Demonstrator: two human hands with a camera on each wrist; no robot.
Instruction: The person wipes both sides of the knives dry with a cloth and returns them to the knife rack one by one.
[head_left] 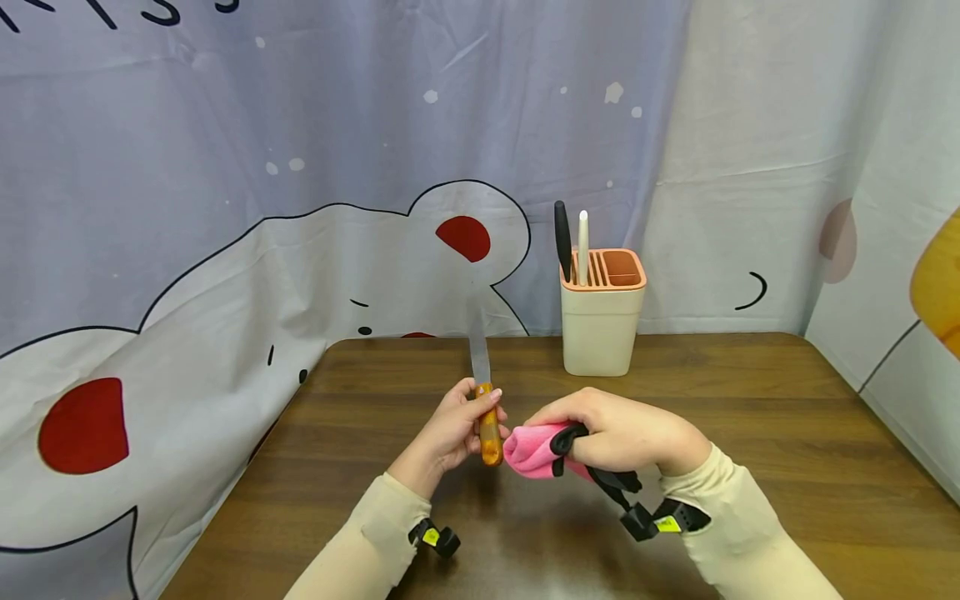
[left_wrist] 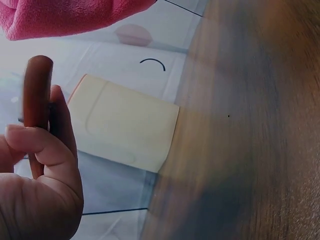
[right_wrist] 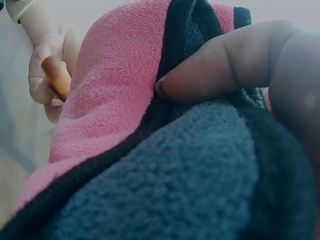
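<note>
A knife (head_left: 482, 367) with a long blade and an orange-brown wooden handle points up and away over the table. My left hand (head_left: 453, 425) grips its handle (left_wrist: 37, 90) between thumb and fingers. Just right of the handle, my right hand (head_left: 630, 429) holds a bunched cloth (head_left: 531, 450), pink on one side and dark grey on the other, with black edging. In the right wrist view the thumb presses into the folds of the cloth (right_wrist: 115, 75). The cloth and the knife look apart in the left wrist view. Most right-hand fingers are hidden by the cloth.
A cream knife holder (head_left: 602, 333) with an orange slotted top stands at the table's back edge, right of the knife. A black-handled utensil (head_left: 562, 237) and a white-handled one (head_left: 583, 246) stand in it. A printed curtain (head_left: 337, 275) hangs behind the wooden table (head_left: 750, 400).
</note>
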